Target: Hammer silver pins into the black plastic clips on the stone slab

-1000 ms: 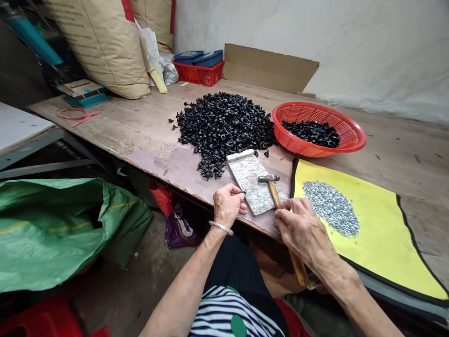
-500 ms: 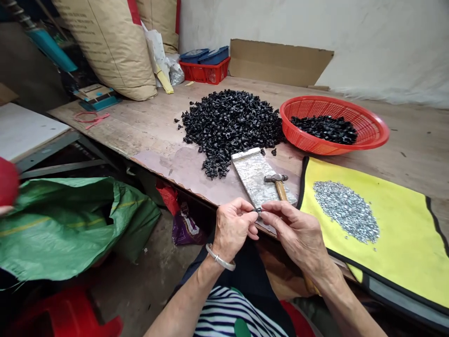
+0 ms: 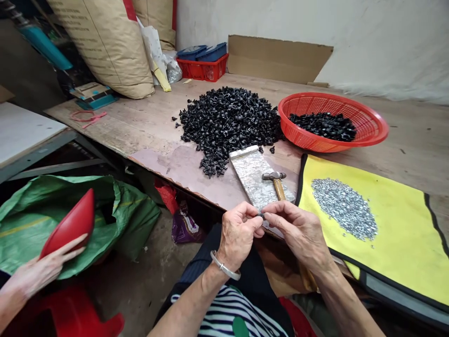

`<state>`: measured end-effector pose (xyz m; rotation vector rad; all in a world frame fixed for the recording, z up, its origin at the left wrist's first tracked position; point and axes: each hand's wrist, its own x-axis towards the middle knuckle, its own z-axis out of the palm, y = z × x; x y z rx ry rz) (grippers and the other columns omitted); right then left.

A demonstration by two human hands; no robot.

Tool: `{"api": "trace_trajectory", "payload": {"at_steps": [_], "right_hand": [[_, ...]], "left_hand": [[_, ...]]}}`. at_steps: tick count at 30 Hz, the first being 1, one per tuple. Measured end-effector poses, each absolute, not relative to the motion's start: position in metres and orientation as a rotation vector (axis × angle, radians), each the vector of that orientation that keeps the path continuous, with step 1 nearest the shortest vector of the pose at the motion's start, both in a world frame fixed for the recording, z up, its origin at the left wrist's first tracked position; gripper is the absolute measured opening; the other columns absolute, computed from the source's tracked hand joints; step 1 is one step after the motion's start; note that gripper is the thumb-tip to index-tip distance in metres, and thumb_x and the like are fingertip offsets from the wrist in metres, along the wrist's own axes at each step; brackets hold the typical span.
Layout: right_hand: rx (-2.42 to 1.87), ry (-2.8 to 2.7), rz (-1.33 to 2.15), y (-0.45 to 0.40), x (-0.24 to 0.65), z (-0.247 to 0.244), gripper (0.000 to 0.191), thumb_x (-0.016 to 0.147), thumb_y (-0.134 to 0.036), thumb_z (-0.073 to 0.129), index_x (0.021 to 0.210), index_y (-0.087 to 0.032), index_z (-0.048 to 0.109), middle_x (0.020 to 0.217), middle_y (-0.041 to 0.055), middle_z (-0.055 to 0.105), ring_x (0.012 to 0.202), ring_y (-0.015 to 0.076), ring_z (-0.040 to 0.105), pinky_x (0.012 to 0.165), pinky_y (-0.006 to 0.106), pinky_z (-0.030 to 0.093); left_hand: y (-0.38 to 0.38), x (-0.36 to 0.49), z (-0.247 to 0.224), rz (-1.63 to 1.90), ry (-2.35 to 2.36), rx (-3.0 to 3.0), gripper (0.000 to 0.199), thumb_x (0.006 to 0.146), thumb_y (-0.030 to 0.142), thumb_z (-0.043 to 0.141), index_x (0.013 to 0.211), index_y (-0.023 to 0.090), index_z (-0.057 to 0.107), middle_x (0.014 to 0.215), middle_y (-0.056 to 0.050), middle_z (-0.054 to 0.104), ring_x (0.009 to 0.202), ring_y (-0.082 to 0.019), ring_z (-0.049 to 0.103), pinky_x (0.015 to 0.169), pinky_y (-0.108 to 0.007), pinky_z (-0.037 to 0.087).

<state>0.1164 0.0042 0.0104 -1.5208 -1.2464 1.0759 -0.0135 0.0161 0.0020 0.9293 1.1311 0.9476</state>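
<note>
Between the fingers (image 3: pixel 277 211) is one small dark part (image 3: pixel 260 216). Just beyond them lie one hammer (image 3: pixel 277 182), one stone slab (image 3: pixel 249 175), one red plastic basket (image 3: pixel 333 99), one heap of black plastic parts (image 3: pixel 228 121) and one heap of silver nuts (image 3: pixel 343 208).

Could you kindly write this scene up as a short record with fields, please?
Left hand: pinches a small dark part
Right hand: pinches the same part
Things: hammer on a stone slab, just beyond the hands
Rest: black plastic pieces heaped on the wooden bench; red basket; silver parts on a yellow mat; co-worker's hand holding a red object
</note>
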Motion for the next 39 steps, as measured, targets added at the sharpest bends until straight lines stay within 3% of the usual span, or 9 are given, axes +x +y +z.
{"api": "trace_trajectory", "payload": {"at_steps": [8, 12, 22, 32, 36, 39], "right_hand": [[-1.429, -0.840, 1.375, 0.005, 0.112, 0.010, 0.018, 0.057, -0.027, 0.073, 0.063, -0.013, 0.063, 0.056, 0.0004, 0.058, 0.051, 0.0103, 0.051, 0.049, 0.021, 0.042], [-1.405, -0.776, 1.329, 0.002, 0.109, 0.004, 0.015, 0.055, -0.023, 0.073, 0.061, -0.014, 0.064, 0.061, 0.0013, 0.061, 0.055, 0.0116, 0.054, 0.052, 0.022, 0.044], [-1.404, -0.935, 1.083, 0.002, 0.100, 0.005, 0.012, 0.062, -0.024, 0.073, 0.064, -0.015, 0.066, 0.063, 0.0012, 0.063, 0.054, 0.0111, 0.057, 0.051, 0.021, 0.048], [-1.346, -0.915, 1.278, 0.005, 0.105, 0.004, 0.019, 0.070, -0.034, 0.069, 0.073, -0.015, 0.066, 0.064, 0.0024, 0.064, 0.059, 0.0126, 0.058, 0.058, 0.024, 0.048], [-1.638, -1.130, 0.893, 0.006, 0.127, 0.015, 0.025, 0.075, -0.041, 0.063, 0.082, -0.017, 0.067, 0.061, 0.0016, 0.062, 0.052, 0.0129, 0.054, 0.050, 0.025, 0.043], [-1.707, -1.600, 0.363, 0.003, 0.145, 0.022, 0.019, 0.080, -0.034, 0.055, 0.079, -0.019, 0.066, 0.072, 0.0035, 0.063, 0.063, 0.0155, 0.056, 0.060, 0.028, 0.044]], "left_hand": [[0.009, -0.012, -0.002, 0.985, 1.112, 0.900, 0.003, 0.067, 0.017, 0.058, 0.066, 0.015, 0.058, 0.051, 0.002, 0.059, 0.044, -0.010, 0.056, 0.045, -0.020, 0.048], [0.008, -0.012, -0.001, 0.986, 1.122, 0.880, 0.003, 0.066, 0.017, 0.059, 0.066, 0.014, 0.058, 0.048, 0.002, 0.057, 0.041, -0.010, 0.054, 0.043, -0.020, 0.048], [0.010, -0.018, 0.003, 1.030, 0.988, 0.660, 0.010, 0.062, 0.018, 0.064, 0.067, 0.012, 0.057, 0.046, 0.001, 0.058, 0.036, -0.011, 0.052, 0.039, -0.024, 0.051], [0.018, -0.022, 0.003, 1.013, 1.008, 0.659, 0.014, 0.060, 0.019, 0.067, 0.066, 0.011, 0.057, 0.045, 0.000, 0.057, 0.036, -0.010, 0.051, 0.039, -0.026, 0.052], [0.018, -0.023, 0.001, 1.015, 1.008, 0.640, 0.015, 0.060, 0.019, 0.067, 0.067, 0.011, 0.056, 0.047, 0.001, 0.057, 0.036, -0.010, 0.052, 0.039, -0.026, 0.052], [0.019, -0.024, -0.001, 1.033, 1.025, 0.644, 0.016, 0.059, 0.019, 0.068, 0.066, 0.011, 0.056, 0.047, 0.001, 0.057, 0.037, -0.011, 0.052, 0.038, -0.027, 0.052]]}}
